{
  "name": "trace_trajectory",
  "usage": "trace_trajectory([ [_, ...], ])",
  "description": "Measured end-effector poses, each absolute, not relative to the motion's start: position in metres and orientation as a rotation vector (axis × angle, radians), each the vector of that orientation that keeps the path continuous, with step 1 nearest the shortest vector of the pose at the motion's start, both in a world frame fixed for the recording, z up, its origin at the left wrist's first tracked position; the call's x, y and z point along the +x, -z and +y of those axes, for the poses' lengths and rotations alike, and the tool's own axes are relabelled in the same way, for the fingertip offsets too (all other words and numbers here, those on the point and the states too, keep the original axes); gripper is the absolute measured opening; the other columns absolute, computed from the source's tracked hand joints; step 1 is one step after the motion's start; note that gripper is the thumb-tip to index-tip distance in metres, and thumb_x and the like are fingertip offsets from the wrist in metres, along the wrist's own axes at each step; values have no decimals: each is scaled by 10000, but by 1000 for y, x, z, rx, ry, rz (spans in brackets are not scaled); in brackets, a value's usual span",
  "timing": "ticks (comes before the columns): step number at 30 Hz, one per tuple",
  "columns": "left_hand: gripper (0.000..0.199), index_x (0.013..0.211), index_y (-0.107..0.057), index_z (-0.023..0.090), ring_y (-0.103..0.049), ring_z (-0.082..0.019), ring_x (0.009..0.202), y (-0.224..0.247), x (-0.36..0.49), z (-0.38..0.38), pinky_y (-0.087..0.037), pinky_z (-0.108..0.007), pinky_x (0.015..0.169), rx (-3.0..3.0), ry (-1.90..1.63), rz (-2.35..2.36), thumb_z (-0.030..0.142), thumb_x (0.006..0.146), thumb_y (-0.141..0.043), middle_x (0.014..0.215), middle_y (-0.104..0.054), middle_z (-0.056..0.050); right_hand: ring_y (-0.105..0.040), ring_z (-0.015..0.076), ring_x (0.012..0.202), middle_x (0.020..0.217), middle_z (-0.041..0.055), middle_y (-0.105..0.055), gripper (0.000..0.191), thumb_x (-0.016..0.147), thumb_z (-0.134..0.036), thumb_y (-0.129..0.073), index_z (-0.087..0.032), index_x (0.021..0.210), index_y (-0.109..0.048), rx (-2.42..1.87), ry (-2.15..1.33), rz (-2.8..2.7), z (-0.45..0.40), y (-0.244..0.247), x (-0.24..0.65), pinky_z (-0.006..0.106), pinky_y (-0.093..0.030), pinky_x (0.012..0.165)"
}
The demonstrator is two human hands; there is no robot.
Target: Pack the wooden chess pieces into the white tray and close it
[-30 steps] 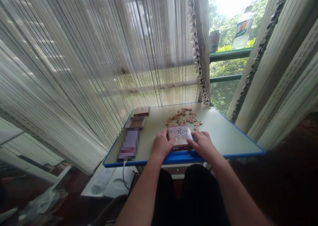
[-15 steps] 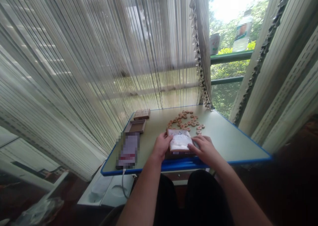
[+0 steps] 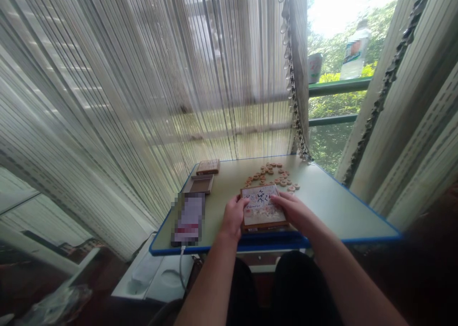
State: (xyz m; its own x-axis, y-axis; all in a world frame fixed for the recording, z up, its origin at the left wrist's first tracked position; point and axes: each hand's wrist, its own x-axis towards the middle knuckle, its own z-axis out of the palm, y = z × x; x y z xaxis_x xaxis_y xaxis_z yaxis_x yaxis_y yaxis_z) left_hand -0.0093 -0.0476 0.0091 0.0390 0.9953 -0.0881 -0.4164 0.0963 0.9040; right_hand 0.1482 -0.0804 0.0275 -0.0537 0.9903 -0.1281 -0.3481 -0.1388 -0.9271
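Observation:
A flat Chinese chess box [image 3: 264,211] with dark brush lettering on its pale lid is between my hands, at the near edge of the table. My left hand [image 3: 234,215] grips its left side, thumb resting on the lid. On the opposite side, my right hand [image 3: 294,208] holds the box with its thumb on top and fingers along the edge. Behind the box, several round wooden chess pieces [image 3: 263,177] lie scattered on the tabletop.
The pale table [image 3: 332,206] has a blue rim. On its left lie a phone [image 3: 189,216] with a white cable [image 3: 181,266], an open shallow box tray [image 3: 200,184] and another flat box [image 3: 208,166]. A bottle [image 3: 355,54] and a cup [image 3: 315,67] stand on the window rail.
The box's lid now faces me more squarely, without the earlier glare, so its lettering shows. My right hand has shifted to grip the box's upper right side. The view has moved slightly.

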Motion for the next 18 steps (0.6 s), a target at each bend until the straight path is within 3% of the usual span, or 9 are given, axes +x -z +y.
trace_trajectory([
  [12,267,979,-575,104,-670,-220,778,-5,-15,-52,-542,-337,716,762,-1309,889,241,754,-620,793,-698,-102,-655,218,823,832,62,-706,198,736,-284,-607,-174,899,-625,-939,-1521,-733,-90,-18,129,303,-550,675],
  [18,199,927,-606,85,-676,-221,732,-17,-9,-38,-555,-339,683,659,-1286,1011,210,772,-605,724,-697,-105,-652,206,770,919,77,-687,263,710,-278,-638,-163,946,-615,-999,-1635,-881,-86,-26,141,281,-552,545],
])
